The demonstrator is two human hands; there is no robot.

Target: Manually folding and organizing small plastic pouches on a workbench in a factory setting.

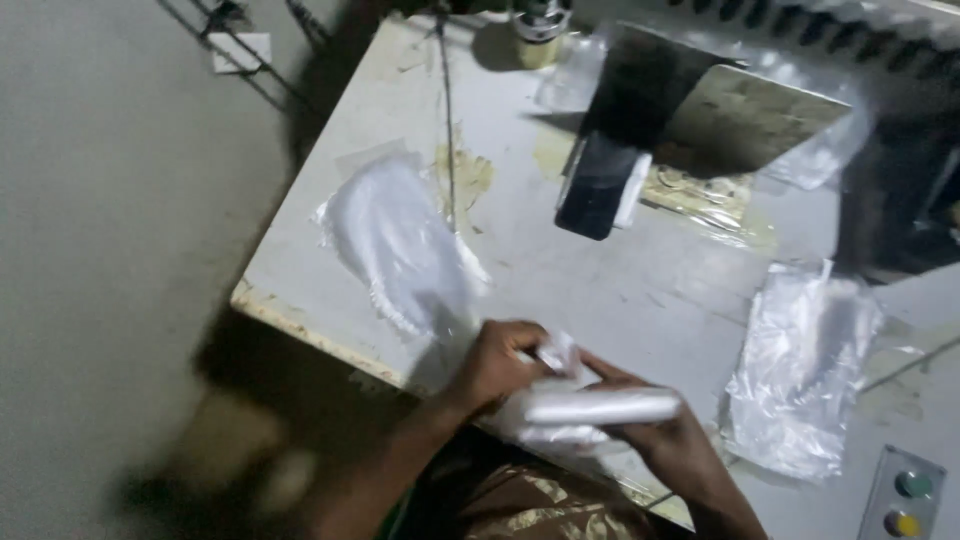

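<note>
Down at six o'clock, the left hand (497, 365) and the right hand (655, 432) both close on a rolled white plastic bag (598, 407). More clear bags (805, 365) lie at three o'clock on the worn table (560, 270), white sheets (400, 240) at ten.

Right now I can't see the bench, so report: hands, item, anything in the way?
Both hands, left and right, grip a white roll. Clear bags lie right of it. Nothing blocks.
</note>
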